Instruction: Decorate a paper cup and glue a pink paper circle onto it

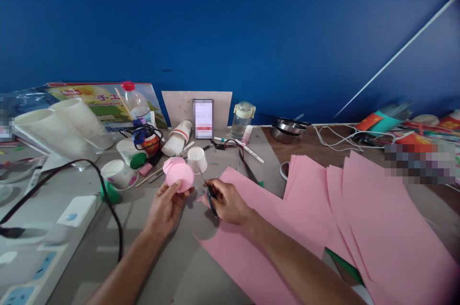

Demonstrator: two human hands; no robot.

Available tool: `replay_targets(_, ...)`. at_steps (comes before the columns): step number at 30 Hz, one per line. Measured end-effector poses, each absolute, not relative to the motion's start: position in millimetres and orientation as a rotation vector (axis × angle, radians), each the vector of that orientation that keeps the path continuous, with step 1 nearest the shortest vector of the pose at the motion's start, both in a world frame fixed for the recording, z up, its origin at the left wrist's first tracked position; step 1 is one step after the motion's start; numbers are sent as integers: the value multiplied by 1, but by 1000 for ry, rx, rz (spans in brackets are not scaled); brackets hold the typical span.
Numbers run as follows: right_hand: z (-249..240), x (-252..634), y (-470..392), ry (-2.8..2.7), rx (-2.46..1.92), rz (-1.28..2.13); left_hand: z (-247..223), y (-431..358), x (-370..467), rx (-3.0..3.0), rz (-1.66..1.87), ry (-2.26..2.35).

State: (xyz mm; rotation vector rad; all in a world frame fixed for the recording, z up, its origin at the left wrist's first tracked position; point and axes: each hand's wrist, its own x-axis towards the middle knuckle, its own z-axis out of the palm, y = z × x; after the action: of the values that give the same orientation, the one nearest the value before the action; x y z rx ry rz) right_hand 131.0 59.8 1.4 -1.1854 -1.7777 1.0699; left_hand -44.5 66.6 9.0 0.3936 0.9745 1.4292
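My left hand [168, 205] pinches a round pink paper disc [181, 174], thumb on its face and fingers behind. Another pink paper piece [171, 163] shows behind the disc's upper left edge. Just to the right, my right hand [226, 201] is closed around the dark handles of a pair of scissors [211, 199]. Their blades point up and away, towards a white paper cup [197, 159]. Under my right hand and forearm lies a large pink sheet [247, 257], with a curved cut-out along its left edge. The disc is apart from the scissors.
More pink sheets [381, 209] fan out on the right. A phone [203, 118] leans upright at the back, beside a lidded jug [243, 120]. Left stand paper cups [117, 173], stacked large cups [53, 134] and a looping black cable [117, 228]. Metal bowls [286, 134] sit back right.
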Motion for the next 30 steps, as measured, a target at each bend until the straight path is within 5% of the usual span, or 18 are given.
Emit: replay_targets(30, 0, 120, 51, -1843, -1188, 1020, 6, 65, -40, 325, 1407, 891)
